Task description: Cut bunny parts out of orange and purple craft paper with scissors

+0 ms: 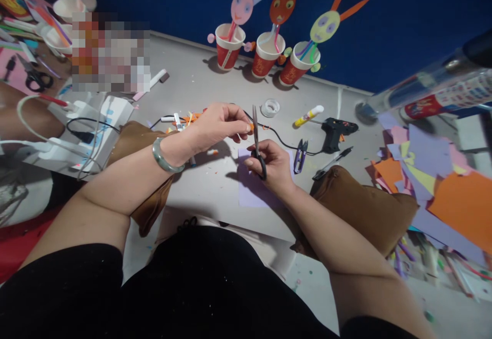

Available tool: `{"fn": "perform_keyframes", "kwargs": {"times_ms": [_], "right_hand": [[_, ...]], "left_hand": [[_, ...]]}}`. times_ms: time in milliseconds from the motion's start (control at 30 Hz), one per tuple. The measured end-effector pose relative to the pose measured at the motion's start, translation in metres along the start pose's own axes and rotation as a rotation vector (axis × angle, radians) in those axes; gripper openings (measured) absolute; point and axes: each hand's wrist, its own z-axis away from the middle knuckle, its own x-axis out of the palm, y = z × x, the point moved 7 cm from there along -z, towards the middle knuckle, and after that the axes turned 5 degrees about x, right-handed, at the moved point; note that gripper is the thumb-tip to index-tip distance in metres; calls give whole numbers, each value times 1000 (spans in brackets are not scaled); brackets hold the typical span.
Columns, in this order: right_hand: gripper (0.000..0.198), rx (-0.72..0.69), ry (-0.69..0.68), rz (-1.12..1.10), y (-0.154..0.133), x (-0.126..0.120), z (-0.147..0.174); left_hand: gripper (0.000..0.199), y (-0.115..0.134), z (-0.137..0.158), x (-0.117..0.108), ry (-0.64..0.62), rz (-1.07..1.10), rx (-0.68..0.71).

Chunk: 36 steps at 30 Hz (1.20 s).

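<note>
My right hand (pixel 271 167) is closed around the black handles of a pair of scissors (pixel 256 131), their blades pointing up and away from me. Pinched in the fingertips of my left hand (pixel 221 124) is a small orange paper piece (pixel 251 126), right beside the blades. Whether the blades touch it I cannot tell. A jade-coloured bangle (pixel 164 157) circles my left wrist. Under my right hand lies a lilac paper sheet (pixel 253 190). Orange scraps and markers (pixel 184 120) lie behind my left hand, partly hidden by it.
Three red paper cups (pixel 227 55) with rabbit-faced spoons stand along the blue partition. A tape roll (pixel 271 107), glue stick (pixel 308 116), thread snips (pixel 300 155) and glue gun (pixel 336 133) lie ahead. Brown cushions (pixel 361 206) flank me; coloured paper (pixel 461 195) is heaped right, power strips (pixel 102 134) left.
</note>
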Motion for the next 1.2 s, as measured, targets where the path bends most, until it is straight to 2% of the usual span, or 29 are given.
{"fn": "perform_keyframes", "kwargs": {"times_ms": [100, 200, 333, 400, 533, 700, 833, 1000, 1200], "right_hand": [[54, -42, 95, -8, -1, -8, -1], [51, -95, 194, -31, -1, -18, -4], [48, -77, 236, -55, 6, -25, -12], [49, -71, 227, -63, 8, -25, -14], [55, -96, 188, -42, 6, -19, -13], [57, -119, 144, 10, 4, -14, -12], [55, -132, 146, 39, 8, -15, -13], [54, -120, 153, 38, 10, -16, -13], [54, -98, 169, 53, 9, -18, -12]], "left_hand": [[6, 3, -2, -6, -28, -169, 13], [6, 0, -4, -13, -123, -422, -4], [14, -16, -5, -17, -404, -783, -83], [16, -22, -3, -15, -552, -924, -50], [21, -30, 3, -7, -711, -1061, 4], [23, -35, 10, -1, -745, -1181, -58], [25, -33, 13, 5, -761, -1213, -38], [22, -32, 11, 1, -703, -1185, -39], [19, -25, 5, -11, -631, -1151, 36]]}}
